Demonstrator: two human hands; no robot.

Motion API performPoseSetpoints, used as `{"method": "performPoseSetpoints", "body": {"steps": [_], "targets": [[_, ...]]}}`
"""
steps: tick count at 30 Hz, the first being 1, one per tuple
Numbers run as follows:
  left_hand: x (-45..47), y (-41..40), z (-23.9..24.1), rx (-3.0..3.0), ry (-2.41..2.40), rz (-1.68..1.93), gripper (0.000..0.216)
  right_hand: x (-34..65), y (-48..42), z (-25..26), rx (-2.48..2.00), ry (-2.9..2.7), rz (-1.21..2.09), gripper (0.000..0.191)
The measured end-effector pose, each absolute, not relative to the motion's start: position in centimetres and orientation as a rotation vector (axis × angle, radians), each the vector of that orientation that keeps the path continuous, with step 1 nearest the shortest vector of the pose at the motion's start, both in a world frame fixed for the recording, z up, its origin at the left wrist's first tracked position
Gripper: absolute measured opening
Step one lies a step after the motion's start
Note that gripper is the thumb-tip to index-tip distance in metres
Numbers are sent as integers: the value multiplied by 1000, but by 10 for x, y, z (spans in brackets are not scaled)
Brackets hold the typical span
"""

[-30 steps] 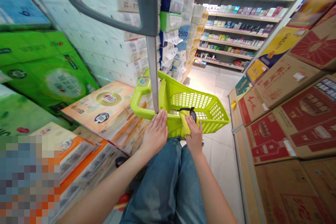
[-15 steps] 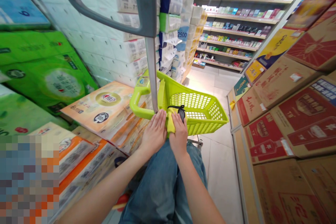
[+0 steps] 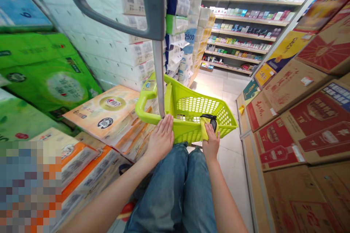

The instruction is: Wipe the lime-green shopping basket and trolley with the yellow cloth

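Note:
A lime-green shopping basket [image 3: 188,133] with perforated sides and a loop handle stands in front of my knees. On its near rim, close to the metal pole [image 3: 159,76], my left hand [image 3: 162,135] lies with its fingers stretched out. Farther right along the same rim, my right hand [image 3: 211,142] presses a yellow cloth [image 3: 204,128] against the basket wall. Black material shows at the cloth's top and side. What lies under my right palm is hidden.
A grey handle [image 3: 115,25] tops the pole. Packs of tissue paper [image 3: 104,103] are stacked on the left. Cardboard boxes [image 3: 322,116] line the right side of the tiled aisle [image 3: 229,174]. Shelves of small goods [image 3: 246,18] stand at the far end.
My right hand has slid right along the near rim with the yellow cloth, from beside my left hand toward the basket's far end. My left hand has stayed in place.

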State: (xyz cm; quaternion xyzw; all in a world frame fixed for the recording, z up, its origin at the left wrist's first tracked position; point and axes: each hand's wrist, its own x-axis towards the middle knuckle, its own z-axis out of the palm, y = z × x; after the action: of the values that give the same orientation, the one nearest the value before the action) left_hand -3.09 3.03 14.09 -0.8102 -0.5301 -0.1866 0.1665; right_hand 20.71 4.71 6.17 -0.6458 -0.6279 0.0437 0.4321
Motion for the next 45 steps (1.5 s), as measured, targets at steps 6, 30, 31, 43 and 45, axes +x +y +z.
{"method": "performPoseSetpoints", "body": {"steps": [6,30,31,43,45], "targets": [[-32,30,141,-2317,-1505,-539,63,127,39,98,-1474,-1640,193,79],[-33,31,141,-2314,-1502,-551,62,136,44,97,-1543,-1556,204,76],[-33,31,140,-2322,-1496,-548,62,121,43,105,-1468,-1629,233,77],[-33,32,138,-2306,-1483,-583,66,150,43,94,-1412,-1776,170,83],[-32,32,139,-2305,-1489,-580,66,168,46,83,-1489,-1716,138,83]]}}
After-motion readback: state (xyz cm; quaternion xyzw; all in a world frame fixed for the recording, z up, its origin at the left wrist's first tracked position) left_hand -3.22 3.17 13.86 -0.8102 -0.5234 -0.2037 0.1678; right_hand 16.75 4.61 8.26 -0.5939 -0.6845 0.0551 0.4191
